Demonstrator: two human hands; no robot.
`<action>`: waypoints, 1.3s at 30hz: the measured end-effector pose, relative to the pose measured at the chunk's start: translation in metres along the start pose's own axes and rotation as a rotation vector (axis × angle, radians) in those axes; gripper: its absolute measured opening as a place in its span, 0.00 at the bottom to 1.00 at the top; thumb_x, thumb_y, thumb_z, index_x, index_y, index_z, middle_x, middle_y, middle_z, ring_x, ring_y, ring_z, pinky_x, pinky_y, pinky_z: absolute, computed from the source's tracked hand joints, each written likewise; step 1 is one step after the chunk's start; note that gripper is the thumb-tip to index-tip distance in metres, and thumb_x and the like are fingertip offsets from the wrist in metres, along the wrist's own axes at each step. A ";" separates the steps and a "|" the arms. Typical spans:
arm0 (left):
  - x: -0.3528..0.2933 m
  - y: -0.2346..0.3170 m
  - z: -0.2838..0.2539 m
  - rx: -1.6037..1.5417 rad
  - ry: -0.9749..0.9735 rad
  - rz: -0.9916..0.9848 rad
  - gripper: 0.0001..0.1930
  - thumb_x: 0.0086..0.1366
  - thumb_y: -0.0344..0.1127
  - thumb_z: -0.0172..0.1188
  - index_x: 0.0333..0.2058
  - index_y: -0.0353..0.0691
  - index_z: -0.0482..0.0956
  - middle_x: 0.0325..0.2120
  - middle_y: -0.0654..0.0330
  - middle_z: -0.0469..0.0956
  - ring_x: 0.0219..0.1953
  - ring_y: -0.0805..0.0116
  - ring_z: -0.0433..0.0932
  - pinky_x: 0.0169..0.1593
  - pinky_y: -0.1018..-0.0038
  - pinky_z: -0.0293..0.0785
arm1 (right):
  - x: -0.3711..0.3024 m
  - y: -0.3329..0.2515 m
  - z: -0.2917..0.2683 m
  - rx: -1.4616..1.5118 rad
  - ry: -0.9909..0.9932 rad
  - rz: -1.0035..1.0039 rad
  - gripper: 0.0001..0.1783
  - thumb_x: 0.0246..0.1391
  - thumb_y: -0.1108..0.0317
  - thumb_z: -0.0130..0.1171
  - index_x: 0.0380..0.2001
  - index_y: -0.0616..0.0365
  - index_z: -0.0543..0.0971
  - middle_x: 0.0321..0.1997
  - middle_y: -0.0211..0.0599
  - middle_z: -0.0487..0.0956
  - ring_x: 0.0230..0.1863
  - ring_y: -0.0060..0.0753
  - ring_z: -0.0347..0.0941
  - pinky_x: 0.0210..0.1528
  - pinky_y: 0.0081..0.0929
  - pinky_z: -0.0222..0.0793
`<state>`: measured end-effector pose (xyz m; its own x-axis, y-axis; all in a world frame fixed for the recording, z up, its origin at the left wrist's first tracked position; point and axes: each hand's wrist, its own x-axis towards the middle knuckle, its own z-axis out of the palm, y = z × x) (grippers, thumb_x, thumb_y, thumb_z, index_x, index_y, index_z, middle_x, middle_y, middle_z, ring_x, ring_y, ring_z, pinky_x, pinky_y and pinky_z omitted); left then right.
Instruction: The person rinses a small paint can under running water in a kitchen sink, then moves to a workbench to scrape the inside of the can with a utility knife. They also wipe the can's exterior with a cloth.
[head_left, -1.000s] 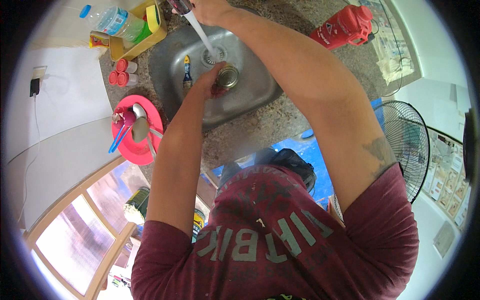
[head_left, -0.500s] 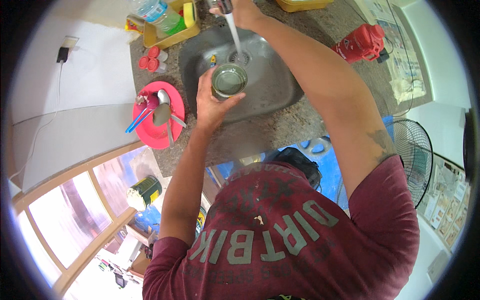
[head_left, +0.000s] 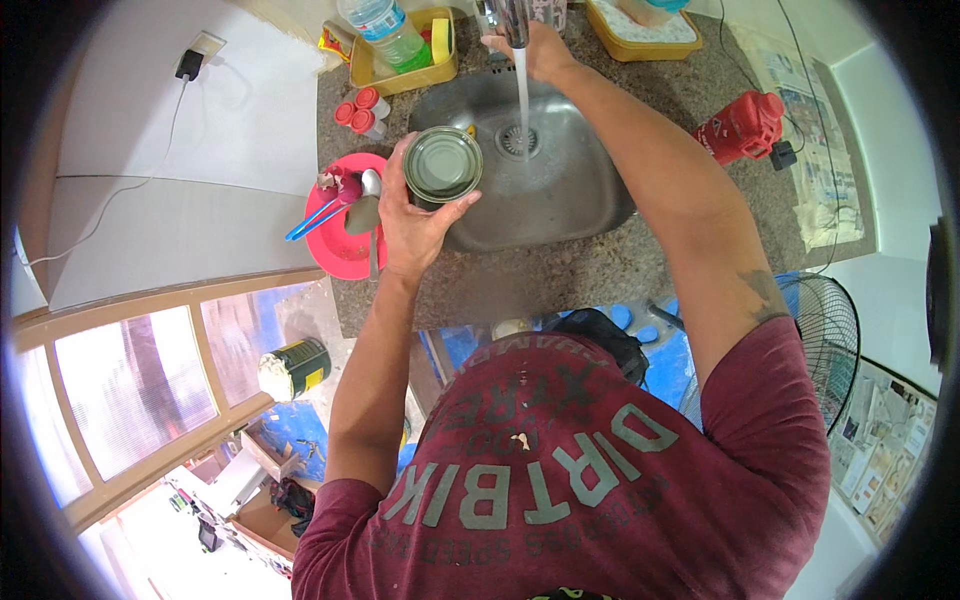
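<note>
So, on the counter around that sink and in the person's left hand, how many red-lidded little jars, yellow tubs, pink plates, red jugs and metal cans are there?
Red-lidded jars: 3
Yellow tubs: 2
Pink plate: 1
Red jug: 1
Metal can, held in the left hand: 1
Total: 8

Sink (head_left: pixel 565 195) seems open rightward past the obstructing can (head_left: pixel 443 165) and stream (head_left: pixel 523 92).

Btl (head_left: pixel 385 28) @ 11 o'clock & tap (head_left: pixel 514 28) @ 12 cut by top edge; R hand (head_left: pixel 547 52) part-hid behind tap.
</note>
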<state>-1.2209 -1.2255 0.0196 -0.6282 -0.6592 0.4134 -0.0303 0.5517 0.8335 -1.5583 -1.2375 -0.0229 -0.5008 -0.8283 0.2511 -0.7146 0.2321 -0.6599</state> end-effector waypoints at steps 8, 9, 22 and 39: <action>0.007 -0.008 0.016 0.320 0.003 0.180 0.49 0.43 0.41 0.85 0.64 0.36 0.71 0.60 0.48 0.75 0.62 0.48 0.73 0.67 0.58 0.68 | -0.002 0.004 0.000 0.022 0.034 -0.001 0.34 0.58 0.31 0.62 0.50 0.49 0.86 0.43 0.51 0.86 0.49 0.55 0.82 0.55 0.44 0.75; 0.007 -0.011 0.020 0.334 -0.001 0.178 0.49 0.43 0.40 0.85 0.64 0.36 0.71 0.61 0.49 0.75 0.62 0.49 0.73 0.67 0.58 0.68 | -0.002 0.000 -0.001 0.015 0.015 0.002 0.34 0.57 0.31 0.62 0.49 0.50 0.86 0.43 0.52 0.86 0.49 0.55 0.82 0.55 0.44 0.75; 0.019 -0.079 0.107 0.467 -0.184 -0.068 0.49 0.45 0.46 0.82 0.65 0.39 0.69 0.60 0.47 0.75 0.63 0.46 0.71 0.68 0.55 0.66 | -0.005 -0.005 -0.001 0.021 0.042 -0.053 0.16 0.63 0.52 0.62 0.47 0.46 0.86 0.38 0.49 0.85 0.41 0.58 0.81 0.46 0.46 0.78; 0.032 -0.110 0.158 0.117 -0.770 -1.123 0.45 0.51 0.75 0.70 0.45 0.32 0.84 0.34 0.52 0.82 0.30 0.66 0.80 0.33 0.67 0.76 | -0.001 0.003 0.001 0.097 0.106 -0.114 0.08 0.61 0.64 0.58 0.38 0.53 0.83 0.35 0.54 0.82 0.40 0.63 0.79 0.43 0.52 0.75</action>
<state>-1.3603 -1.2268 -0.1166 -0.4906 -0.3492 -0.7983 -0.8473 -0.0228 0.5307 -1.5591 -1.2363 -0.0258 -0.4717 -0.7867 0.3983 -0.7217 0.0850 -0.6869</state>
